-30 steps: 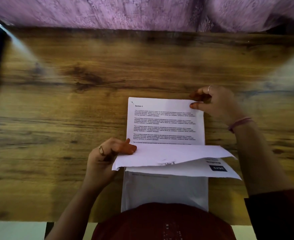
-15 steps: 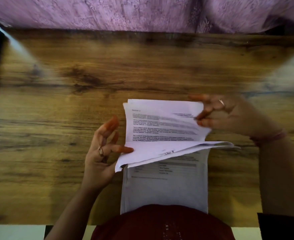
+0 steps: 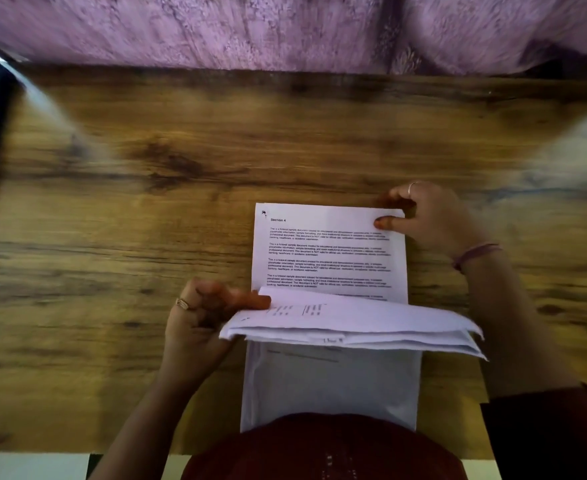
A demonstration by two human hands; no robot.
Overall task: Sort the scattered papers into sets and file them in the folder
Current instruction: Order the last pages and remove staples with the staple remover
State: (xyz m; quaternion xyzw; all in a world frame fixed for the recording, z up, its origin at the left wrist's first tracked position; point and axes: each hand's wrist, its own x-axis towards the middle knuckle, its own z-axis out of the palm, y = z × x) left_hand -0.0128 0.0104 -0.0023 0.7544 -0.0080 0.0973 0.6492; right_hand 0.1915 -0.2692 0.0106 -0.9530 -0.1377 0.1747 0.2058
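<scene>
Lying flat toward five o'clock on the wooden table (image 3: pixel 112 237), the stapled papers (image 3: pixel 330 258) show me a white page headed "Section 4" with four blurred text blocks. My right hand (image 3: pixel 430 220) pinches its one o'clock corner; my left hand (image 3: pixel 198 313) grips the folded-back pages (image 3: pixel 354 323) at seven o'clock.

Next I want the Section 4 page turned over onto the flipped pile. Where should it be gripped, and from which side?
Probably pinch the Section 4 page at its far right corner, from the right. The right hand already holds it there, while flipped pages cover its near edge.
</scene>
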